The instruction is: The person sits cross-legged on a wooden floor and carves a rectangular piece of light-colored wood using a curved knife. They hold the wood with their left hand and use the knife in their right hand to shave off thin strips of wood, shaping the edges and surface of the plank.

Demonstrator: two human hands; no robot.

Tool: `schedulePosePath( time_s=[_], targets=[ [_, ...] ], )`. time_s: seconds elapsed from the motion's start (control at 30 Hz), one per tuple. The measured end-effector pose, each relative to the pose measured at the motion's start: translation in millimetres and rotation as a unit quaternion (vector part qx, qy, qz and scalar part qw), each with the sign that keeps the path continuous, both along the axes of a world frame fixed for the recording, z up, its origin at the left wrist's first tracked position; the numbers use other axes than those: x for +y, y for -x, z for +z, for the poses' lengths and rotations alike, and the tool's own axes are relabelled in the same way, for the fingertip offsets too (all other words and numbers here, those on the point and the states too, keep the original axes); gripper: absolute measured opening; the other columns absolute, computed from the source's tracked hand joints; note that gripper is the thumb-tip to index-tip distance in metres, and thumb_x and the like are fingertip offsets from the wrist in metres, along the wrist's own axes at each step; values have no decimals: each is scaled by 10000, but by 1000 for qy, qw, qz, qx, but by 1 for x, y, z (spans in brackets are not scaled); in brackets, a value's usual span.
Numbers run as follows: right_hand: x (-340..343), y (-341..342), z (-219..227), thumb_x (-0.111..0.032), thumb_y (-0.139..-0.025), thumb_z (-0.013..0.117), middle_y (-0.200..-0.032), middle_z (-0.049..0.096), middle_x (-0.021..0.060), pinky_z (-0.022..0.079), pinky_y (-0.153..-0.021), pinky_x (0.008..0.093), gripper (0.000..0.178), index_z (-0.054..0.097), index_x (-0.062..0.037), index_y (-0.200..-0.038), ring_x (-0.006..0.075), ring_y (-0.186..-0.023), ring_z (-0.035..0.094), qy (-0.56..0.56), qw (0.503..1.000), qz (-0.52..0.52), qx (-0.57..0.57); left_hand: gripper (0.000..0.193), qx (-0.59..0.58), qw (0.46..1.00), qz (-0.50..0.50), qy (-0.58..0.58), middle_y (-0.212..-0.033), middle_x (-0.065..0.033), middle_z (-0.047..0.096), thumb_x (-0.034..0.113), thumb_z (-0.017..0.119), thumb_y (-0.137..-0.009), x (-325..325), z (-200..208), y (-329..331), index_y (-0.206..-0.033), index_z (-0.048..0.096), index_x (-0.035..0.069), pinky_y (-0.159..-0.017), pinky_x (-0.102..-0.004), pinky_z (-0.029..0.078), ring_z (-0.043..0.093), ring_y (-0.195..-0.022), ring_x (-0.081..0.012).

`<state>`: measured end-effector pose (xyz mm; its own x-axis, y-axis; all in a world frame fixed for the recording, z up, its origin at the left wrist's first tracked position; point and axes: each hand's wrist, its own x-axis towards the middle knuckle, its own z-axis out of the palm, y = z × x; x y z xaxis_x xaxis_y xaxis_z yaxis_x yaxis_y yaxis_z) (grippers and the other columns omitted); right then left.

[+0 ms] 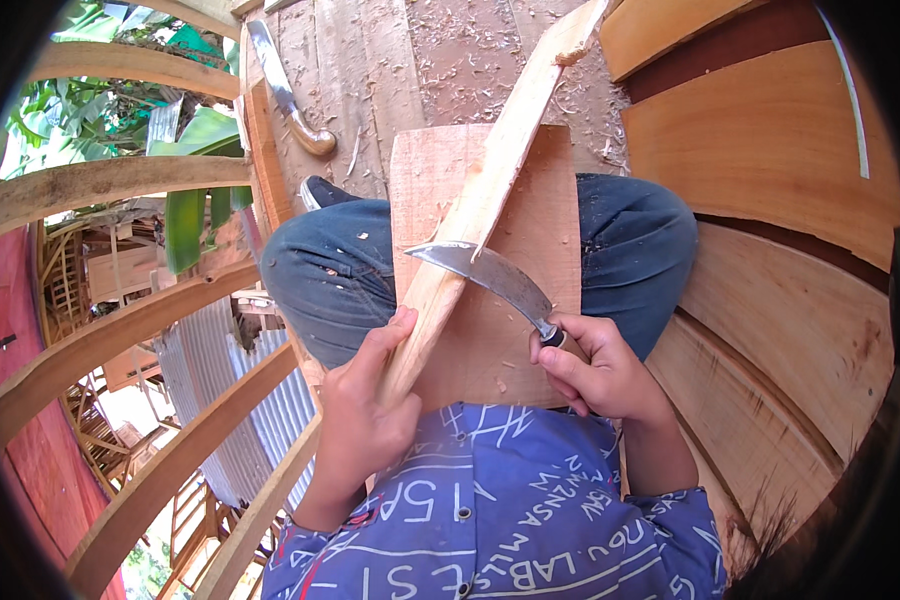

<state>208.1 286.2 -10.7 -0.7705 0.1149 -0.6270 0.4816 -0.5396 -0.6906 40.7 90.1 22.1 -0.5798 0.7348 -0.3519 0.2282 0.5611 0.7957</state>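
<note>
My left hand is closed round the near end of a long pale piece of wood, which slants away to the upper right. In my right hand is the short handle of a curved knife. Its blade lies across the wood, a little beyond my left hand, and thin curls of wood stand up near the edge. Beneath the wood, a flat reddish-brown board rests over my lap. At its far end the wood has a rough, notched lump.
A large knife with a wooden handle lies on the plank floor at the far left, among scattered shavings. Wooden rails line the left side, with leaves and corrugated sheets beyond. A plank wall rises on the right.
</note>
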Motion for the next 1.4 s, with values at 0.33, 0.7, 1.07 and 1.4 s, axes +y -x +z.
schedulePosePath(
  time_s=[0.33, 0.7, 1.07, 1.4],
  targets=[
    [-16, 1, -8, -100, -847, 697, -771, 629, 21, 445, -628, 227, 261, 631, 56, -1046, 51, -717, 544, -181, 982, -54, 15, 553, -26, 999, 22, 3, -1180, -229, 637, -33, 535, -641, 0, 0, 3, -1191, 550, 11, -906, -335, 486, 614, -1096, -390],
    [-5, 4, 5, -112, -927, 590, -592, 516, -10, 344, -398, 185, 120, 588, 7, -945, 23, -426, 442, -20, 999, 10, 39, 535, -33, 999, 28, -6, -1165, -238, 641, -30, 535, -641, -1, -3, 3, -1174, 557, 8, -902, -338, 489, 620, -1089, -386],
    [8, 2, 4, -150, -954, 578, -549, 475, -51, 341, -392, 198, 195, 592, 27, -1034, 18, -422, 428, 15, 1000, -5, 9, 547, -39, 999, 33, -5, -1179, -252, 632, -44, 522, -640, -1, -3, 2, -1184, 550, -4, -917, -328, 476, 616, -1115, -369],
    [-4, 3, -6, -152, -949, 591, -569, 493, -46, 331, -397, 199, 198, 599, 28, -1033, 19, -424, 432, 32, 998, -57, 21, 551, -26, 999, 27, -19, -1166, -253, 637, -46, 519, -642, 2, -2, 2, -1191, 551, -9, -939, -319, 458, 607, -1135, -368]
  ],
)
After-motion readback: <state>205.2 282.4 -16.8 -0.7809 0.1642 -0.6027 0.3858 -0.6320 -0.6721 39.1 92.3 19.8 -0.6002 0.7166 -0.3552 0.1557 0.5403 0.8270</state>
